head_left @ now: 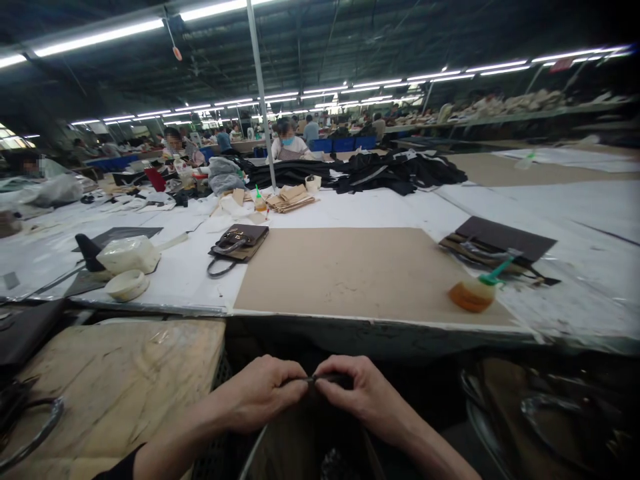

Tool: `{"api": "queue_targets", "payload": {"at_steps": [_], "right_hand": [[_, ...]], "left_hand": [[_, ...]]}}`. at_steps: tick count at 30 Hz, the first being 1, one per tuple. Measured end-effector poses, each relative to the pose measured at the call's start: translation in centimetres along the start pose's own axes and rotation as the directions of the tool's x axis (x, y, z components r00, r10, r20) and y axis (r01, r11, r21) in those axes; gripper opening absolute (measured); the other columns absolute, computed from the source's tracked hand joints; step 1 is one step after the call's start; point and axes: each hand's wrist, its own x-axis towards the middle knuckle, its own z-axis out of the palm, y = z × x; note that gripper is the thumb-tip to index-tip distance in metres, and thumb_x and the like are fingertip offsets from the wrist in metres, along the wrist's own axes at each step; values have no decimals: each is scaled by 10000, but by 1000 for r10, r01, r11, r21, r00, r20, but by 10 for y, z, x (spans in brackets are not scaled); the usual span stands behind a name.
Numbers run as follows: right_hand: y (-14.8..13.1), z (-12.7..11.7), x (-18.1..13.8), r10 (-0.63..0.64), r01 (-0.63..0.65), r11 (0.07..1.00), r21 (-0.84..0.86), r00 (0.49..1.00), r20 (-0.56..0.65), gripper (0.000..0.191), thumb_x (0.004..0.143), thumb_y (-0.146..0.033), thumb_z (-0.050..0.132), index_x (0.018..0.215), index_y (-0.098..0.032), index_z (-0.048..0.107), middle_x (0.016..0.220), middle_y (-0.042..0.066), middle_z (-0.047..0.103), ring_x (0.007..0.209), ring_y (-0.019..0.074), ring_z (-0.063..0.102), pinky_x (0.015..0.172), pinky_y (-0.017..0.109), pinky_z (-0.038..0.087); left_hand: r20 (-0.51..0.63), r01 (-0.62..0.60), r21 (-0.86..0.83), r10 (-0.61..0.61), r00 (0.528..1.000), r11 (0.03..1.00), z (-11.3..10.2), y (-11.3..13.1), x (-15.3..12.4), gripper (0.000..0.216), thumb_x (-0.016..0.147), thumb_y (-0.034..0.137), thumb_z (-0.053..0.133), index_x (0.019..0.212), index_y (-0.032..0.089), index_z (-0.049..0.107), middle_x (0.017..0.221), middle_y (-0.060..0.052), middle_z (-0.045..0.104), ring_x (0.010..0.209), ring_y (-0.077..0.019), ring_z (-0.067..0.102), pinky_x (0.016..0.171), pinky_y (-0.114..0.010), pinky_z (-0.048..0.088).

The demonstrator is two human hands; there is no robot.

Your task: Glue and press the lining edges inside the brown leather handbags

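Observation:
Below the table's front edge, my left hand (265, 393) and my right hand (363, 393) almost meet at the fingertips. Each one pinches the dark upper edge of an open brown bag (287, 443), which hangs below them in shadow. Its inside is too dark to make out. On the table ahead lies a brown handbag (250, 240) with looped handles, left of a tan sheet (330, 273). Another brown handbag (500, 243) lies to the right. Beside it stands a squeeze bottle (473, 293) of amber liquid with a green nozzle.
At the left are a whitish tub (130, 255), a round lid (127, 285) and a worn tan board (145, 373). More dark bags (540, 407) sit low on the right. Black cut pieces (370, 170) are heaped beyond a pole (261, 93). A masked co-worker (290, 147) sits behind them.

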Motion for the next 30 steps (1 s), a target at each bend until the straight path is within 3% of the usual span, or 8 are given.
{"api": "queue_targets", "payload": {"at_steps": [6,12,15,19,21,25,30], "right_hand": [[1,23,2,-39,35,996,-83,998,-45,205,876,-342,608,882,-198,753,817,15,745,764,204,665,692,263,492],[20,26,7,59,-58,998,-14,994,95,315,833,-476,655,1036,-255,750,938,25,766,886,279,701,751,279,546],[11,15,8,75,-75,997,-2,985,158,366,862,-499,620,1101,-250,743,907,38,766,873,289,700,746,306,560],[-13,3,0,7,-33,994,105,971,240,432,816,-421,714,1208,-240,709,1167,58,732,1107,302,648,979,368,500],[-19,1,-1,8,-54,987,153,958,287,461,773,-373,758,1209,-231,710,1169,54,736,1100,298,651,963,371,506],[-18,0,0,25,-49,995,86,966,258,241,818,-333,705,1001,-208,797,900,15,785,868,237,687,778,293,518],[-15,0,-2,-9,-3,998,56,978,209,195,859,-315,668,941,-197,800,830,4,768,777,195,662,697,250,485]], "left_hand": [[-102,62,162,-46,994,985,4,-3,-5,284,849,290,469,706,173,685,569,9,493,561,-135,422,500,-238,254],[-4,58,140,-58,998,989,-3,-7,-15,230,795,227,501,801,178,725,590,11,522,546,-133,471,507,-240,292],[-21,88,-50,-89,996,995,2,-12,-23,245,808,270,527,888,180,741,641,16,545,571,-131,479,503,-229,315],[-10,87,-421,-101,995,903,19,-18,-34,348,703,290,705,1031,173,724,777,22,619,654,-128,504,578,-216,373],[13,81,-477,-84,996,875,23,-21,-35,356,679,244,714,1024,154,727,783,24,627,662,-121,499,594,-215,361],[12,133,-386,-139,990,913,24,-13,-36,284,746,263,647,989,145,735,715,31,591,606,-109,447,545,-215,319],[-103,72,-27,-74,992,997,16,11,-37,318,909,359,476,822,169,715,649,25,562,603,-128,476,515,-227,291]]}}
